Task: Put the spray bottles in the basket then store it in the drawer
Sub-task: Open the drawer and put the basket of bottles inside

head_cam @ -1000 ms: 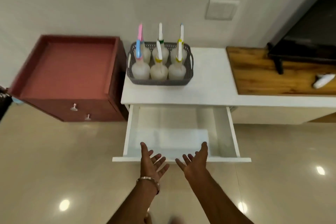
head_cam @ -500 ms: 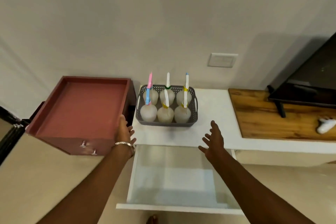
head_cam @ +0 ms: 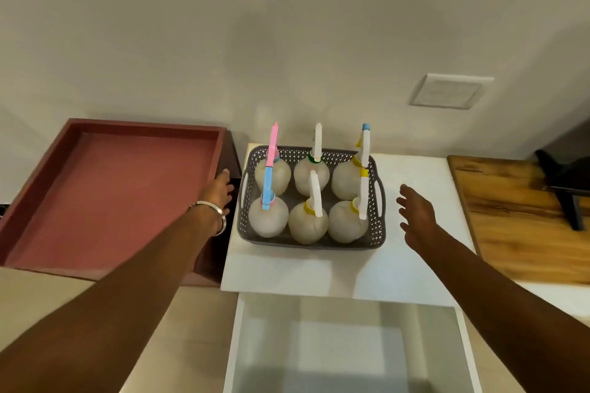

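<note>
Head view, white desk (head_cam: 412, 268) with open white drawer (head_cam: 348, 351) below, red-brown wooden cabinet (head_cam: 108, 198) left, grey perforated plastic basket (head_cam: 311, 241) on desk holding six upright translucent spray bottles (head_cam: 308, 222), left hand (head_cam: 218, 193) and right hand (head_cam: 416, 215) flanking basket, not touching, fingers spread wide, empty

– How are the two arms placed?
– Both are stretched forward, bare, and well apart from each other.
– And the left hand (head_cam: 218, 191)?
– Its fingers are relaxed and point forward; a metal bracelet (head_cam: 213, 210) sits on the wrist.
– The right hand (head_cam: 415, 213)?
– It holds nothing; the fingers are spread and only slightly bent.
</note>
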The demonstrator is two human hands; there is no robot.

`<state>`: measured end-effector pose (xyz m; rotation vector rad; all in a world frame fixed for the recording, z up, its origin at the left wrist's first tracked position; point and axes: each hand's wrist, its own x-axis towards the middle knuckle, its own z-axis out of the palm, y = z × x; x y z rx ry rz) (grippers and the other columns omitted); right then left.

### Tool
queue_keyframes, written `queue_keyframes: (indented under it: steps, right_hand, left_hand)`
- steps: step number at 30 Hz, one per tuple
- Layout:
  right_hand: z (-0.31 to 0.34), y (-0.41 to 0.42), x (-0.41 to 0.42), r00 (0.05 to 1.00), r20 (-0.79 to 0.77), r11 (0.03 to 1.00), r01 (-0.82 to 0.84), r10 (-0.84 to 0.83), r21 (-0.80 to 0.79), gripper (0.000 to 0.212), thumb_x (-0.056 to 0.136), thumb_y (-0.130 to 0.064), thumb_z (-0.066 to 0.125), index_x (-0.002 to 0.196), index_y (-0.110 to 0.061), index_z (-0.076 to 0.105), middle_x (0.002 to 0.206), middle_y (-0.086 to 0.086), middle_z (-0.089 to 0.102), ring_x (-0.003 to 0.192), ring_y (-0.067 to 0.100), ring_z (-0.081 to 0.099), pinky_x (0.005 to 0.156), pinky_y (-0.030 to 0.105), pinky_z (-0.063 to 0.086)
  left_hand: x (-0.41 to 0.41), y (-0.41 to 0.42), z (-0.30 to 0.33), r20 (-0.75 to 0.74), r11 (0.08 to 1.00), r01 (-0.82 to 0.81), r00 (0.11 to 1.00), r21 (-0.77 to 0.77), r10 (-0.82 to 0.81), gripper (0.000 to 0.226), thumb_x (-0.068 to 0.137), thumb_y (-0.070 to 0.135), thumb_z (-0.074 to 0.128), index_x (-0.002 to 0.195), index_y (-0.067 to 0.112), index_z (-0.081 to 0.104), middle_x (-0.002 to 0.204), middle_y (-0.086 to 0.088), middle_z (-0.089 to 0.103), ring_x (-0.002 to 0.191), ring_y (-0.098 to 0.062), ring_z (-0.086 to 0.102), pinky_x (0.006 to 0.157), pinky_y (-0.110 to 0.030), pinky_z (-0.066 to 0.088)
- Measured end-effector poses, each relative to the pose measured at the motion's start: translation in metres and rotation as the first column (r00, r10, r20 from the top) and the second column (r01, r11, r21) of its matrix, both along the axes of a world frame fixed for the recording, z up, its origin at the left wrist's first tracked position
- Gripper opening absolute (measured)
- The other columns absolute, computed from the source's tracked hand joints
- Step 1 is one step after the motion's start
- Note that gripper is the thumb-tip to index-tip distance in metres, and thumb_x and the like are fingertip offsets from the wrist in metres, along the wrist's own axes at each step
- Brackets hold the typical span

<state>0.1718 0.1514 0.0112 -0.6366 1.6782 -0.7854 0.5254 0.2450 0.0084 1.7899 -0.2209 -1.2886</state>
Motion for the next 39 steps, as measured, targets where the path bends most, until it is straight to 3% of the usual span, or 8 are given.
queue_keyframes:
  steps: [5, 7, 10, 13, 17, 25, 33, 39]
  right_hand:
    - [-0.025, -0.016, 0.016, 0.997, 0.019, 0.996, -0.079, 0.078, 0.040, 0.025, 0.093, -0.039, 0.059, 0.100, -0.017, 0.066, 0.099, -0.002, 0.069, 0.092, 0.019, 0.063, 0.076, 0.031, 0.048]
    - [-0.031, -0.017, 0.021, 0.996, 0.022, 0.996, -0.085, 0.084, 0.026, 0.019, 0.092, -0.037, 0.060, 0.086, -0.021, 0.067, 0.081, -0.005, 0.071, 0.076, 0.013, 0.066, 0.062, 0.027, 0.049]
    - [-0.043, -0.019, 0.021, 0.990, -0.063, 0.992, -0.126, 0.125, -0.014, 0.029, 0.090, -0.030, 0.055, 0.066, -0.027, 0.070, 0.073, -0.007, 0.070, 0.077, 0.015, 0.066, 0.069, 0.031, 0.053]
    - [-0.050, -0.019, 0.019, 0.980, -0.102, 0.984, -0.177, 0.174, -0.026, 0.024, 0.089, -0.026, 0.055, 0.073, -0.023, 0.072, 0.089, 0.007, 0.073, 0.092, 0.029, 0.068, 0.092, 0.047, 0.054]
    - [-0.054, -0.018, 0.019, 0.973, -0.151, 0.981, -0.186, 0.176, -0.057, 0.026, 0.095, -0.027, 0.055, 0.084, -0.010, 0.071, 0.105, 0.022, 0.071, 0.099, 0.038, 0.068, 0.096, 0.053, 0.053]
    - [-0.053, -0.013, 0.021, 0.959, -0.232, 0.978, -0.186, 0.160, -0.096, 0.025, 0.092, -0.027, 0.055, 0.077, -0.027, 0.074, 0.073, -0.007, 0.071, 0.069, 0.010, 0.065, 0.059, 0.023, 0.046]
    - [-0.047, 0.012, 0.016, 0.969, -0.221, 0.979, -0.144, 0.109, -0.146, 0.028, 0.093, -0.027, 0.055, 0.072, -0.028, 0.073, 0.059, -0.014, 0.069, 0.054, -0.002, 0.062, 0.049, 0.014, 0.044]
    - [-0.027, 0.048, -0.003, 0.978, -0.176, 0.973, -0.144, 0.113, -0.178, 0.030, 0.097, -0.024, 0.053, 0.074, -0.026, 0.073, 0.066, -0.010, 0.070, 0.062, 0.005, 0.064, 0.055, 0.017, 0.047]
  left_hand:
    - [-0.004, -0.020, -0.020, -0.029, 0.999, 0.036, 0.999, 0.034, -0.035, 0.027, 0.099, 0.042, 0.040, 0.093, 0.022, 0.059, 0.086, 0.006, 0.060, 0.076, -0.012, 0.056, 0.065, -0.028, 0.041]
    - [-0.002, -0.022, -0.029, 0.009, 0.998, 0.053, 0.999, 0.038, -0.054, 0.028, 0.096, 0.033, 0.046, 0.076, 0.021, 0.061, 0.080, 0.001, 0.060, 0.069, -0.017, 0.054, 0.063, -0.029, 0.041]
    - [0.000, -0.021, -0.041, 0.091, 0.998, 0.068, 0.994, 0.004, -0.068, 0.031, 0.085, 0.012, 0.052, 0.057, 0.020, 0.061, 0.065, -0.005, 0.054, 0.062, -0.021, 0.047, 0.063, -0.031, 0.041]
    - [-0.001, -0.019, -0.046, 0.123, 0.998, 0.065, 0.990, -0.004, -0.064, 0.026, 0.086, 0.006, 0.054, 0.066, 0.018, 0.064, 0.059, -0.002, 0.058, 0.058, -0.019, 0.051, 0.063, -0.031, 0.045]
    - [-0.004, -0.020, -0.051, 0.219, 0.999, 0.051, 0.974, -0.003, -0.049, 0.027, 0.089, 0.008, 0.053, 0.069, 0.020, 0.067, 0.055, 0.002, 0.063, 0.055, -0.016, 0.054, 0.056, -0.025, 0.046]
    - [-0.004, -0.018, -0.058, 0.326, 0.993, 0.106, 0.938, 0.059, -0.120, 0.022, 0.093, 0.016, 0.057, 0.102, 0.001, 0.070, 0.084, -0.014, 0.066, 0.072, -0.025, 0.059, 0.072, -0.035, 0.050]
    - [-0.012, -0.002, -0.054, 0.442, 0.989, 0.126, 0.885, 0.074, -0.146, 0.024, 0.094, 0.017, 0.055, 0.100, 0.000, 0.070, 0.094, -0.021, 0.068, 0.083, -0.025, 0.058, 0.086, -0.043, 0.051]
    - [-0.022, 0.032, -0.043, 0.434, 0.987, 0.150, 0.887, 0.054, -0.159, 0.021, 0.094, 0.020, 0.056, 0.087, 0.007, 0.071, 0.081, -0.011, 0.066, 0.078, -0.026, 0.059, 0.078, -0.037, 0.051]
